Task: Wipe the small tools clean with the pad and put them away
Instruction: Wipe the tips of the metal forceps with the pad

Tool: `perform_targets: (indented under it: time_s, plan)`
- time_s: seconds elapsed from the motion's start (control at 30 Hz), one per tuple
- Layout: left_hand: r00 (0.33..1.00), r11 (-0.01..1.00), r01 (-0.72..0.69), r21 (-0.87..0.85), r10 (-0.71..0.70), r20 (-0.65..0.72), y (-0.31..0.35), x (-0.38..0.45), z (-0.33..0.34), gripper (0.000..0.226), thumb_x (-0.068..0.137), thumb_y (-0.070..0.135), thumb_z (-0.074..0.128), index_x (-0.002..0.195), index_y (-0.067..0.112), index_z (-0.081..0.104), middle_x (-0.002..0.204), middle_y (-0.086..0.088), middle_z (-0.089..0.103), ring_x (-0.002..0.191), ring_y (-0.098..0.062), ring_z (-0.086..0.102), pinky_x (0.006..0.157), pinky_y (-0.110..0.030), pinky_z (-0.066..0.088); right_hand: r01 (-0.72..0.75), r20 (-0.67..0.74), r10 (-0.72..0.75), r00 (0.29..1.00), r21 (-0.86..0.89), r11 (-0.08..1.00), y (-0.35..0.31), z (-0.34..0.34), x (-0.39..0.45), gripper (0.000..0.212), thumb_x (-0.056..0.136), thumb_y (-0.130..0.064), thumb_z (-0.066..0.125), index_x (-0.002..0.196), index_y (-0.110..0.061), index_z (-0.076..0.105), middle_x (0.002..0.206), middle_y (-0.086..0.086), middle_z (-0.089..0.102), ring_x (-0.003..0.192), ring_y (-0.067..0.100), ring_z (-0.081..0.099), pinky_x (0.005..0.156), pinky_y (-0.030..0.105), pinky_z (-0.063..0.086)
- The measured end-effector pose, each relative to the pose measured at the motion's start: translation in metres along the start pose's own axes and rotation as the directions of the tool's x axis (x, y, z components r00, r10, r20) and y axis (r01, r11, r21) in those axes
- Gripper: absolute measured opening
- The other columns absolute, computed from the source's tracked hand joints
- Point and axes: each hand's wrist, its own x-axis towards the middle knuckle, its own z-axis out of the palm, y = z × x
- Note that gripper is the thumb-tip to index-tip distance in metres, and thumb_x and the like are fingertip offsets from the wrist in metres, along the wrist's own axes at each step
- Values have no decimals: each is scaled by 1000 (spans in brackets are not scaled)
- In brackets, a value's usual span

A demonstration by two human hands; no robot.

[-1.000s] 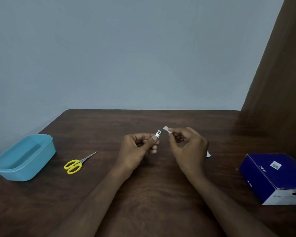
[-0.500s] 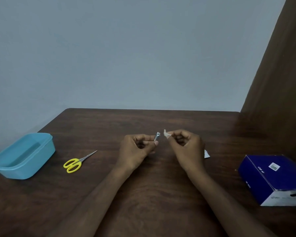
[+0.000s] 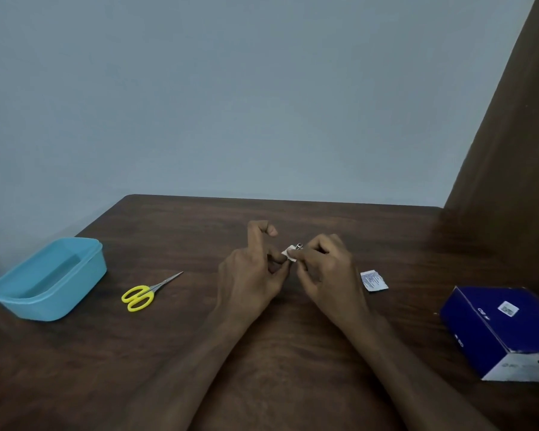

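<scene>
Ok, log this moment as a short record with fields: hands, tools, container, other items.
left hand: left hand pinches the small metal tool and pad
right hand: right hand holds the same bundle
scissors: yellow-handled scissors lie untouched on the table
container: blue tub, far left
other: torn sachet; dark blue box, right

The table (image 3: 293,368) is dark brown with a wood grain. At its left sits a light blue plastic tub (image 3: 49,279); right of that lie scissors (image 3: 147,292) with bright yellow handles and silver blades. Mid-table, a white pad (image 3: 288,254) meets a silvery metal tool (image 3: 298,246). Further right is a white sachet (image 3: 373,280) with fine blue print, then a deep blue box (image 3: 504,328) with a white end and a small white label. The wall (image 3: 231,88) behind is pale grey-blue
</scene>
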Motion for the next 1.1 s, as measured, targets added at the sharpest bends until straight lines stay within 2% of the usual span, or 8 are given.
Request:
perform_targets:
  time_s: [0.1, 0.33, 0.43, 0.5, 0.63, 0.73, 0.9, 1.1]
  plan:
    - [1000, 999, -25, -21, 26, 17, 0, -1, 3, 62, 87, 42, 85, 116, 38, 30, 76, 27, 72, 69, -2, 71, 57, -26, 45, -70, -54, 68, 996, -50, 996, 7, 0, 1, 16, 85, 1, 80, 96, -11, 82, 81, 0, 54, 80, 19, 51, 66, 31, 44]
    - [1000, 999, 12, -47, -11, 14, -8, 0, 7, 61, 85, 42, 85, 112, 38, 30, 77, 30, 72, 70, -3, 72, 59, -29, 49, 53, -11, -53, 999, -46, 998, 7, 1, 0, 17, 86, 1, 78, 97, -12, 80, 84, 0, 58, 81, 20, 53, 67, 34, 49]
    - [998, 999, 29, -29, -28, 50, -10, 2, 7, 60, 84, 40, 85, 113, 40, 33, 78, 32, 70, 70, 2, 70, 61, -28, 50, -160, -221, 170, 960, 62, 985, 6, -6, 4, 17, 89, -3, 79, 97, -17, 82, 85, -4, 62, 74, 14, 60, 68, 32, 50]
    - [996, 999, 46, -1, -46, 75, -12, 4, 8, 58, 85, 41, 85, 119, 43, 38, 79, 34, 69, 72, 3, 69, 61, -27, 48, -365, -306, 436, 846, 265, 893, 10, -6, 4, 19, 91, -9, 79, 99, -27, 83, 89, -9, 68, 73, 9, 67, 72, 36, 56]
    - [996, 996, 64, -61, -61, 60, -13, 7, 7, 43, 90, 41, 82, 127, 49, 61, 84, 33, 70, 76, 9, 68, 66, -27, 57, -636, -25, 738, 674, 489, 597, 18, 4, 0, 13, 94, -19, 78, 88, -30, 80, 83, -6, 79, 74, 14, 75, 80, 47, 64]
    - [997, 992, 75, -106, -73, 26, -10, 7, 4, 19, 90, 43, 82, 108, 50, 77, 84, 31, 73, 73, 10, 68, 61, -22, 56, -687, 159, 790, 592, 611, 392, 13, 8, 2, 10, 95, -8, 76, 90, -16, 79, 73, 1, 78, 67, 16, 70, 72, 36, 60]
    - [997, 990, 80, -120, -78, 17, -9, 7, 3, 10, 91, 43, 82, 100, 47, 82, 80, 31, 75, 72, 12, 69, 55, -7, 41, -682, 343, 729, 592, 696, 226, 2, 11, 2, 8, 93, 1, 74, 96, -3, 80, 81, 10, 78, 69, 14, 67, 65, 29, 58]
    - [983, 964, 150, -218, -122, 136, -14, 10, 8, 14, 88, 38, 86, 99, 45, 82, 82, 29, 76, 68, 7, 71, 61, -26, 60, -670, 316, 768, 557, 718, 190, 4, 15, 3, 7, 93, 2, 74, 96, -3, 79, 78, 11, 75, 69, 15, 67, 64, 30, 57]
